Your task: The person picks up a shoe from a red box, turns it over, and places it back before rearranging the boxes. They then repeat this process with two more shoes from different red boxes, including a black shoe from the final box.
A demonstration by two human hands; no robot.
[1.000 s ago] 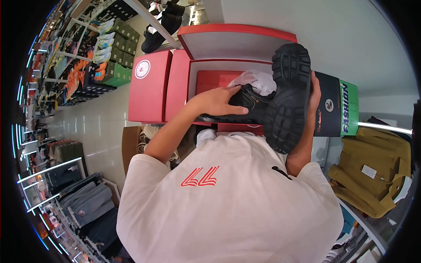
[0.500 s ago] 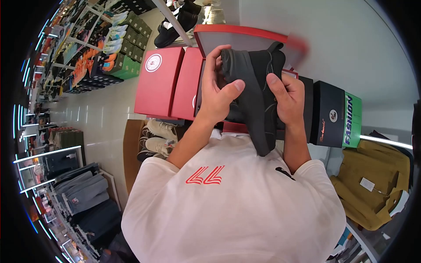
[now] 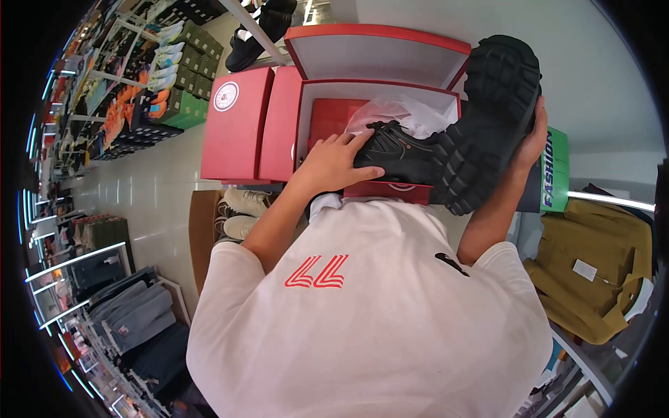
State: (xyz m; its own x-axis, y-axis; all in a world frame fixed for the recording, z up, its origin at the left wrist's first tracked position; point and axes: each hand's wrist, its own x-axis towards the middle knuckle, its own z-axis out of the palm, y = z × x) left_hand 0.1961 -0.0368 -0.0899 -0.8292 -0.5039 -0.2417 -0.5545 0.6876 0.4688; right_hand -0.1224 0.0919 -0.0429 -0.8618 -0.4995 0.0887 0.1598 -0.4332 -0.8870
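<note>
My right hand (image 3: 534, 139) grips a black shoe (image 3: 496, 118) from its right side, lifted with the treaded sole facing me. A second black shoe (image 3: 401, 155) lies in an open red shoebox (image 3: 304, 111). My left hand (image 3: 338, 161) rests at that shoe's left end, thumb and index finger apart and touching it. White tissue paper (image 3: 411, 115) is bunched behind the shoe in the box. The raised sole hides the box's right end and part of the second shoe.
Closed red boxes (image 3: 233, 129) stand left of the open one, whose lid (image 3: 376, 52) is tipped back against the wall side. A green box (image 3: 555, 167) and an olive shirt (image 3: 585, 268) are at the right. Beige shoes (image 3: 244, 202) sit lower left.
Both hands held one shoe; now only my right hand has it, moved right and turned sole toward me. My left hand has moved down to the shoe in the box, now exposed.
</note>
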